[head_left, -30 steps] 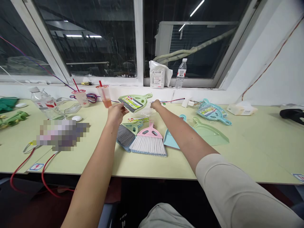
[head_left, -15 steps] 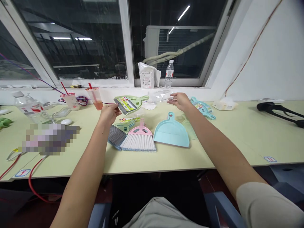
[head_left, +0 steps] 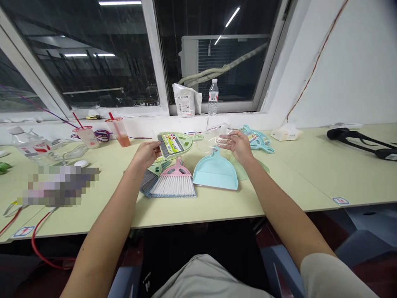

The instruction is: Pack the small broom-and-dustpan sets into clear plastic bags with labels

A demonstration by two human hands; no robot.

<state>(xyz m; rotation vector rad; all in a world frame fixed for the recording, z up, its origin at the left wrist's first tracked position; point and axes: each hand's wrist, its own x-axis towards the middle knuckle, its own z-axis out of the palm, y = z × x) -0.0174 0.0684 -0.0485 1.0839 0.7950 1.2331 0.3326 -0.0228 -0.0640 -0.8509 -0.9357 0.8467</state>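
Note:
My left hand [head_left: 147, 155] grips the bristle end of a green hand brush and dustpan set [head_left: 186, 143] with a bright label, raised above the table. Its handle points right, toward a clear plastic bag [head_left: 207, 140]. My right hand [head_left: 241, 146] has the bag's right side between its fingers. Below lie a pink hand brush [head_left: 177, 170] with white bristles and a green hand brush [head_left: 150, 179] with grey bristles, partly overlapped by the pink one. A light blue dustpan [head_left: 215, 170] lies to their right, over part of a pale green dustpan [head_left: 245, 169].
Packaged blue sets [head_left: 258, 139] lie behind my right hand. Two drink cups [head_left: 119, 133] with red straws and a plastic bottle [head_left: 34, 145] stand at the left. A water bottle [head_left: 213, 97] and a white package [head_left: 185, 102] are on the sill. Black straps [head_left: 356, 140] lie far right.
The green set has moved right and slightly down, its handle now close to the clear bag. My right hand has turned, its fingers more spread against the bag. The view has shifted slightly.

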